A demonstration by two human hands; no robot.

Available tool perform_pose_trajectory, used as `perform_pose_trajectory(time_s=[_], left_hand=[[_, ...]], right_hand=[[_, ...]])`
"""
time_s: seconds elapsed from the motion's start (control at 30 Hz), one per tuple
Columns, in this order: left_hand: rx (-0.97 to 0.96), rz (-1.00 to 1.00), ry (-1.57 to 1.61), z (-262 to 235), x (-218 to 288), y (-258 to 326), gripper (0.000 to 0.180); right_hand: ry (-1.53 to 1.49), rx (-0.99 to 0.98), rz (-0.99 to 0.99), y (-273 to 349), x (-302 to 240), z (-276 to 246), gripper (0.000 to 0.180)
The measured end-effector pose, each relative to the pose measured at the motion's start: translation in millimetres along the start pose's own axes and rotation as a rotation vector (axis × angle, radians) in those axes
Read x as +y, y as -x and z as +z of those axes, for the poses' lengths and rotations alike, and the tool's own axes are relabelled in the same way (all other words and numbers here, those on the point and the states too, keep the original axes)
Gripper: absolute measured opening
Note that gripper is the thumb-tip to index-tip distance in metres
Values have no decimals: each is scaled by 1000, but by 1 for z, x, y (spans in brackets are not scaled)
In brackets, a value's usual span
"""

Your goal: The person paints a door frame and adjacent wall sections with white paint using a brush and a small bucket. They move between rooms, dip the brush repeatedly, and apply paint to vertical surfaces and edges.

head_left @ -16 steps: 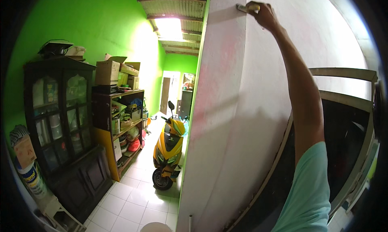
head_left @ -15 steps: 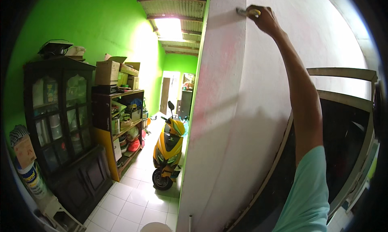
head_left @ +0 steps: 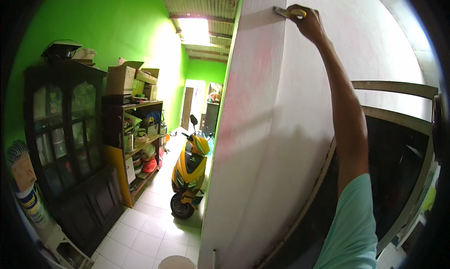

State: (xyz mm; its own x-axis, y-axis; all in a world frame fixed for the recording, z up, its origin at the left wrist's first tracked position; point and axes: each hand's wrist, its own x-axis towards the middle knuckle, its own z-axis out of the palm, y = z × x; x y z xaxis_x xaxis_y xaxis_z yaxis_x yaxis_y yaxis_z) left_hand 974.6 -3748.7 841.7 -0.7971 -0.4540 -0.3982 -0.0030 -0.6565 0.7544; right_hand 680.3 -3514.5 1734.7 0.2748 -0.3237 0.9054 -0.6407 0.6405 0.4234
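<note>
High up on the pinkish-white wall [head_left: 255, 77], my right hand [head_left: 308, 24] is closed around a paintbrush [head_left: 281, 11] with a pale yellow handle. The bristle end points left and lies against the wall, just left of the corner where two wall faces meet. Faint pink patches show through the white coat. My raised right arm, in a light teal sleeve, comes up from the lower right. My left hand is out of the picture.
A white bucket [head_left: 177, 263] stands on the tiled floor below, cut off by the lower edge. Beyond the wall is a yellow motor scooter [head_left: 191, 163]. Shelves [head_left: 140, 149] and a dark glazed cabinet [head_left: 70, 152] line the green wall. Right: a dark framed window [head_left: 393, 161].
The brush has tilted slightly in my right hand and now looks narrower, staying near the same spot. The room has shifted a little leftward in the picture.
</note>
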Motion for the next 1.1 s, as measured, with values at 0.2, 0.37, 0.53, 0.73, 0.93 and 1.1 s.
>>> perform_pose_trajectory(time_s=[0.2,0.37,0.53,0.73,0.93,1.1], left_hand=[[-29,-71,-72,-14,-14,-9,38],[0,-66,-86,-28,-14,-3,40],[-31,-85,-107,-23,-18,-6,42],[-25,-87,-117,-28,-25,-1,46],[-8,-81,-123,-33,-25,7,49],[-32,-91,-142,-30,-31,3,53]], right_hand=[[-73,38,-131,133,-64,-4,12],[-327,-278,90,165,-115,-39,13],[-154,394,215,110,-49,-25,19],[-752,717,579,67,-13,14,25],[-574,554,689,83,-11,19,26],[-719,762,597,65,3,10,24]])
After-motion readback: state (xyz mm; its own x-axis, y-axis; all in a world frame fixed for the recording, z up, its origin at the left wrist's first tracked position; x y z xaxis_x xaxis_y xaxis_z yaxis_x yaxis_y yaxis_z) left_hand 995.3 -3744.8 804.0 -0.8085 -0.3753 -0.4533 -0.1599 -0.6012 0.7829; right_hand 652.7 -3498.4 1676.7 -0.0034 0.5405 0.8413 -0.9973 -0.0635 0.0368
